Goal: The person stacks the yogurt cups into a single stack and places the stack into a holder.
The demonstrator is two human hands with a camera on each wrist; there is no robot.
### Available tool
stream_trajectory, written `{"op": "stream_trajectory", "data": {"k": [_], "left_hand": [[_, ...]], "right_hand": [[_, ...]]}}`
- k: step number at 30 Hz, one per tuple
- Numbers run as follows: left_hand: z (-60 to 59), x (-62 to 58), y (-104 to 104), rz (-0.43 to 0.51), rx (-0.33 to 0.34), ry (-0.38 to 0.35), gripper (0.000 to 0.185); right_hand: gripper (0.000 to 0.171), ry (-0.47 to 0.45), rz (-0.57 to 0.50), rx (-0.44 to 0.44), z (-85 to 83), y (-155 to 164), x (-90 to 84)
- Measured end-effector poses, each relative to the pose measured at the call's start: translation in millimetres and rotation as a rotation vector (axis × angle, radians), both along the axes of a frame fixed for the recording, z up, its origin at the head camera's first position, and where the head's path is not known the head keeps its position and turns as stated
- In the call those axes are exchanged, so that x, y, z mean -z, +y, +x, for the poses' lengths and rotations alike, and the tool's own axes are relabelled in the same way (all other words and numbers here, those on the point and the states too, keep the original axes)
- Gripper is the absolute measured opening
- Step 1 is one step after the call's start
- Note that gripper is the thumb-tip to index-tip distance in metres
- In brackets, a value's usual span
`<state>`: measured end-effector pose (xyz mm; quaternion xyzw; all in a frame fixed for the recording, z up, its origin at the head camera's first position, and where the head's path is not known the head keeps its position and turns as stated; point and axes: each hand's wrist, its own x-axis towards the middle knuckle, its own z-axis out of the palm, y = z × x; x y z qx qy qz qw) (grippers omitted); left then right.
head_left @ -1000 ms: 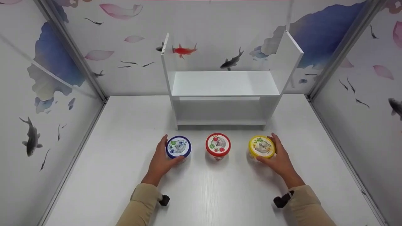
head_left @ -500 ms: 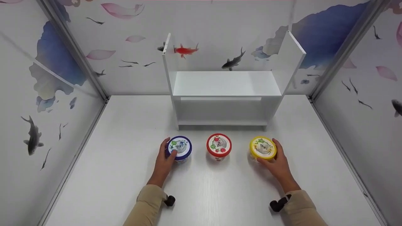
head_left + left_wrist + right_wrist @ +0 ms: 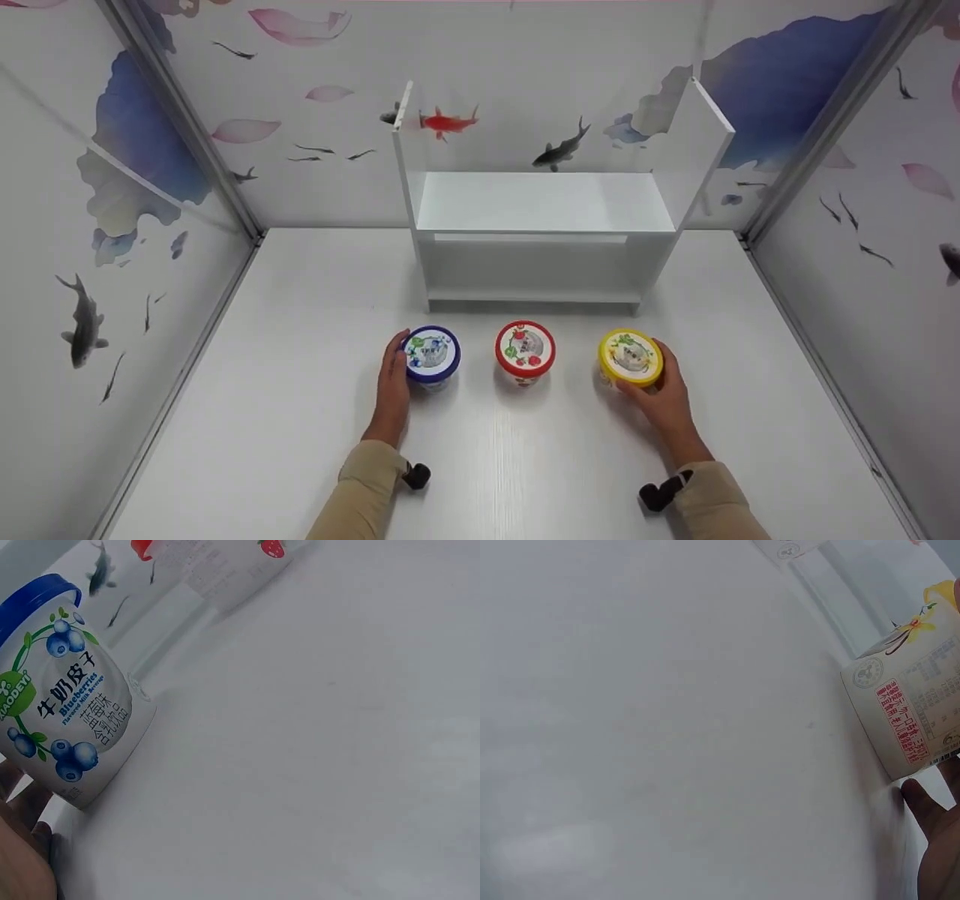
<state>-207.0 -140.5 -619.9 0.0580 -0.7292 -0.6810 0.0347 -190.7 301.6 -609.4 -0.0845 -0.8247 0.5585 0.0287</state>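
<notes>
Three lidded paper cups stand upright in a row. The left one is a blue-lidded blueberry milk cup [image 3: 432, 354], its label facing the left wrist view. My left hand [image 3: 390, 397] lies along its left side, fingers straight at the lid's edge and thumb not round the front. In the middle stands a red-lidded cup [image 3: 526, 349] with strawberry pictures, apart from both hands. My right hand [image 3: 667, 401] holds the yellow-lidded cup [image 3: 631, 357], thumb at its front and fingers round its right side. Red print shows on that cup's wall [image 3: 907, 720] in the right wrist view.
Behind the cups stands a white two-level shelf [image 3: 547, 202] with tall side panels. The white table [image 3: 495, 465] carries everything. Walls [image 3: 330, 180] printed with fish and petals enclose the left, back and right.
My left thumb has moved from the blue cup's front, over its lid, to its left side, so the hand now lies straight beside it. The right hand keeps its hold; the cups stay in place.
</notes>
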Motion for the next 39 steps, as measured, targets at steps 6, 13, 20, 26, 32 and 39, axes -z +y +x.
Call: {"op": "stream_trajectory", "data": {"k": [6,13,20,26,32,39], "left_hand": [[0.9,4.2,1.2,0.007,-0.001,0.020,0.050],[2.1,6.8,0.8,-0.004,0.001,0.054,0.056],[2.9,6.1,3.0,-0.007,0.013,0.024,0.059],[3.5,8.8,3.6,-0.028,0.026,0.036,0.060],[3.3,10.8,4.6,-0.048,0.020,0.053,0.056],[2.2,12.4,6.2,-0.067,0.016,0.101,0.056]], "right_hand": [[0.112,0.030,0.012,0.011,1.1,0.0,1.0],[0.111,0.027,0.008,0.007,-0.5,-4.2,-6.6],[0.106,0.116,-0.019,-0.020,-7.6,-12.8,-24.2],[0.106,0.126,-0.004,-0.041,-15.7,-24.3,-38.5],[0.101,0.172,0.014,-0.057,-23.1,-37.9,-50.1],[0.096,0.219,0.035,-0.070,-30.0,-52.7,-59.6]]}}
